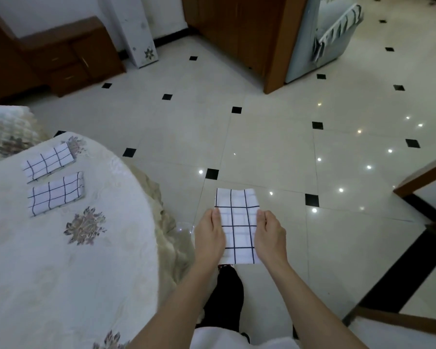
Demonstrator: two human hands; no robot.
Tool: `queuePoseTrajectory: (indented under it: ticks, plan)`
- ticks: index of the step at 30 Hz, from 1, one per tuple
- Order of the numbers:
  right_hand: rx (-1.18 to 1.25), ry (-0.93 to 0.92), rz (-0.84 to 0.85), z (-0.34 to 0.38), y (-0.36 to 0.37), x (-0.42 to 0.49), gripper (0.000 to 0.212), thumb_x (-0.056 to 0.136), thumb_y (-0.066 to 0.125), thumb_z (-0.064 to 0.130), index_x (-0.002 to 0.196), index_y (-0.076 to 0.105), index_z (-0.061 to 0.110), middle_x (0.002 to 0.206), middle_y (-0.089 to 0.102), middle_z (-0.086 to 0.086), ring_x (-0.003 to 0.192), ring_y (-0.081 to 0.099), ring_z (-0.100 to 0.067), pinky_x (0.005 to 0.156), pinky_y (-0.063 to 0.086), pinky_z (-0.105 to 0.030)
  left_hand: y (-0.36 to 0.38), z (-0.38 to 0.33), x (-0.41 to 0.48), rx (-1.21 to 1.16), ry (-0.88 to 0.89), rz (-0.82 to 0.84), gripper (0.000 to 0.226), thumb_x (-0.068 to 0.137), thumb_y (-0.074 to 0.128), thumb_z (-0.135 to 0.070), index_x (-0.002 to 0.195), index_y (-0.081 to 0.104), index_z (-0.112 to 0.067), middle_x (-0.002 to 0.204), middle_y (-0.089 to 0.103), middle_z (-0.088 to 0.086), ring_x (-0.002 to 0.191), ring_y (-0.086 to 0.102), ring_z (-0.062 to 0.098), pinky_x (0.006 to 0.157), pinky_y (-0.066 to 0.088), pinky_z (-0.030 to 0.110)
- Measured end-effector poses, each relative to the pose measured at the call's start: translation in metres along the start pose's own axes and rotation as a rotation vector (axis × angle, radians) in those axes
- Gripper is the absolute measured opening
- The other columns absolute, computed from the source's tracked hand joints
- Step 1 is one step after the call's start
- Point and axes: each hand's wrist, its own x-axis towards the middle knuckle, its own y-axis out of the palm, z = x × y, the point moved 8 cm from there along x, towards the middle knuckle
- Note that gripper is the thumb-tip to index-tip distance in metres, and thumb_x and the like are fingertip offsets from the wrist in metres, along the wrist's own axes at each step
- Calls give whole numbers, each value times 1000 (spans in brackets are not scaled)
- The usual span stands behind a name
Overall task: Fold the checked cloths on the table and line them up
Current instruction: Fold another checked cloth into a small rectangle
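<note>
Checked cloth (238, 226) held stretched over tiled floor (262, 147), left hand (209, 234) and right hand (271, 234) gripping side edges. Two folded cloths (48, 163) (56, 193) laid side by side on desk (61, 273), 9 o'clock.

Matt woven checked cloth (238, 222), embossed floral fabric tablecloth (73, 260), glossy glazed floor tiles (275, 147), satin brown wooden cabinet (68, 61).

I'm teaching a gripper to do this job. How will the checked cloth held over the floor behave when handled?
Probably floppy: the held cloth curls at its far edge past the left hand and right hand. Likely light, since fingertip grips at its sides carry it. It seems to keep folds, judging by the two folded cloths lying flat.
</note>
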Motion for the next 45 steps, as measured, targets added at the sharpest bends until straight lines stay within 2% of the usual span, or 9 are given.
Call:
queuePoseTrajectory:
  ticks: [3, 6, 12, 18, 26, 31, 35, 40, 45]
  plan:
    - [-7, -24, 1, 21, 13, 45, 41, 106, 36, 35, 71, 39, 14, 61, 47, 1, 58, 43, -15, 57, 38, -29, 5, -9, 47, -45, 11, -33, 39, 107, 36, -29, 73, 45, -12, 67, 49, -2, 61, 43, 9, 60, 40, 32]
    - [-29, -59, 13, 51, 32, 97, 42, 106, 35, 36, 72, 40, 13, 62, 47, 0, 58, 44, -17, 61, 40, -38, 5, -20, 101, -93, 11, -65, 39, 107, 36, -30, 70, 42, -18, 66, 47, -5, 57, 41, 3, 56, 37, 21]
    - [-93, -135, 93, 117, 88, 188, 39, 107, 34, 33, 73, 42, 15, 65, 50, 0, 58, 44, -13, 56, 36, -28, -17, -31, 205, -145, -38, -135, 38, 107, 35, -30, 71, 41, -20, 66, 47, -7, 55, 42, 0, 53, 36, 18]
    - [-125, -251, 244, 180, 168, 227, 38, 106, 36, 30, 75, 45, 12, 64, 50, 0, 58, 44, -12, 53, 35, -19, -77, -13, 260, -181, -132, -335, 37, 107, 37, -30, 73, 45, -15, 65, 48, -7, 57, 42, 1, 54, 35, 22]
    - [-128, -431, 643, 237, 306, 209, 39, 105, 41, 28, 68, 40, 16, 59, 44, 5, 50, 38, -5, 52, 35, -20, -166, 55, 253, -210, -366, -721, 38, 107, 35, -36, 76, 46, -18, 67, 54, 1, 59, 46, 7, 62, 45, 38]
    - [-172, -559, 947, 265, 391, 173, 38, 105, 42, 30, 69, 41, 16, 58, 45, 4, 52, 38, -6, 56, 38, -32, -214, 84, 226, -241, -517, -1001, 36, 107, 37, -31, 74, 45, -17, 66, 51, -4, 57, 45, 2, 54, 36, 20]
    - [-237, -693, 1208, 292, 441, 136, 39, 105, 40, 34, 72, 42, 13, 61, 49, -7, 56, 39, -12, 54, 36, -32, -237, 91, 199, -273, -672, -1256, 35, 107, 36, -32, 74, 45, -20, 67, 49, -3, 58, 43, 1, 61, 38, 31]
    - [-277, -866, 1454, 311, 470, 82, 39, 104, 39, 37, 70, 38, 17, 57, 42, 3, 52, 34, -9, 51, 32, -30, -245, 94, 163, -313, -796, -1508, 35, 107, 36, -31, 76, 45, -20, 70, 47, -2, 60, 40, 3, 58, 33, 21]
    - [-337, -965, 1636, 303, 482, 35, 39, 105, 39, 37, 72, 44, 16, 57, 49, 0, 52, 42, -12, 53, 35, -32, -238, 101, 125, -370, -889, -1685, 35, 107, 38, -30, 73, 43, -22, 66, 46, -5, 57, 41, 2, 55, 32, 20]
